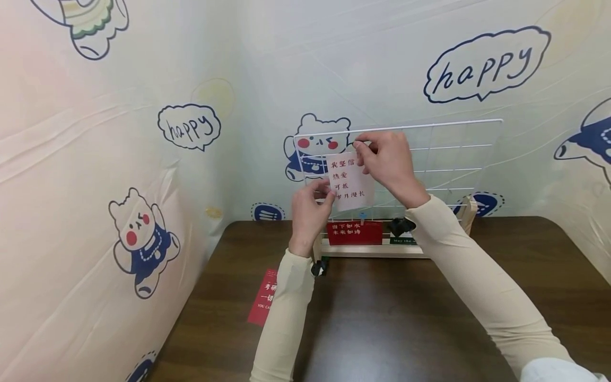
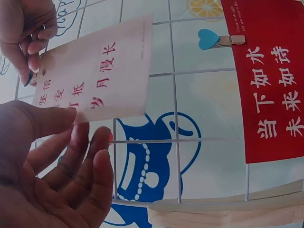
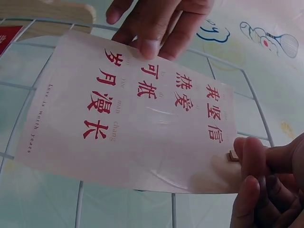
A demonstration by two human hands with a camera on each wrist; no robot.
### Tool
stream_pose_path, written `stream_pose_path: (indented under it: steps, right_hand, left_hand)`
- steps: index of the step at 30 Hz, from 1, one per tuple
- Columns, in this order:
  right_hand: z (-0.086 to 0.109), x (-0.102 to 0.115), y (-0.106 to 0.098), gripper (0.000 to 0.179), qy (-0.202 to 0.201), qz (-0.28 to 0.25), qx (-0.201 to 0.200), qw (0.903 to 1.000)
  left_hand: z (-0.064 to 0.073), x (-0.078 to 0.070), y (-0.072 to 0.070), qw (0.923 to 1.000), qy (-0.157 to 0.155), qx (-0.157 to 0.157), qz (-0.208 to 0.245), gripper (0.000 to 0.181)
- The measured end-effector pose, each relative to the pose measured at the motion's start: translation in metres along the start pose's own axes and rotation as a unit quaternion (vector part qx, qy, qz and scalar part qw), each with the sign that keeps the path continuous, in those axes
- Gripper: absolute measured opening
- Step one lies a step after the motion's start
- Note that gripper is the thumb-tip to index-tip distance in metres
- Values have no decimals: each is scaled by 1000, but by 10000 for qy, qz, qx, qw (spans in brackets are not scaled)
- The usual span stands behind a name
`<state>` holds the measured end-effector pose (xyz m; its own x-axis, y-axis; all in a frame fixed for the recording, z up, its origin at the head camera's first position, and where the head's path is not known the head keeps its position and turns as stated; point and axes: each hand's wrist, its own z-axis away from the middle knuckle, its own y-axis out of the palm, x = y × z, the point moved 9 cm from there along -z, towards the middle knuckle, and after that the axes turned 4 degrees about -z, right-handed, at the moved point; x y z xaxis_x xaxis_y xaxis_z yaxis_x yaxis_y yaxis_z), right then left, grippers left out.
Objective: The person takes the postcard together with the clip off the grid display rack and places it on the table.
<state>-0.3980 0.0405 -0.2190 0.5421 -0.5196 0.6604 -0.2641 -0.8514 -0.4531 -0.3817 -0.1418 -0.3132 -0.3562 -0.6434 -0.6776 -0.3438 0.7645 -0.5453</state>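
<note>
Pale pink card (image 1: 352,183) mid-frame in head view, in front of white wire grid (image 1: 451,124). Left hand (image 1: 311,212) at card's lower left: thumb and fingers pinch its left edge. Right hand (image 1: 390,162) at card's upper right: thumb and index narrow, pinching small clip (image 3: 233,156) at its top edge. Below center, red card (image 1: 355,236) hangs by blue heart clip (image 2: 209,39). Left of bottom center, another red card (image 1: 260,305) lies on brown table (image 1: 382,323).
</note>
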Motion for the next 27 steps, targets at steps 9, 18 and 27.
stream_pose_path:
  steps: [9,18,27]
  right_hand:
    - [-1,-1,-4,21,76,-365,-174,9992]
    - [-1,2,-10,18,-73,-110,-553,9984]
    - [-2,2,-12,22,103,-387,-513,9979]
  left_hand:
    - [-1,-3,-3,9999,31,62,-109,18]
    - [0,-1,-2,9996,-15,229,-149,17]
    - [3,3,-5,9989,-271,389,-25,18]
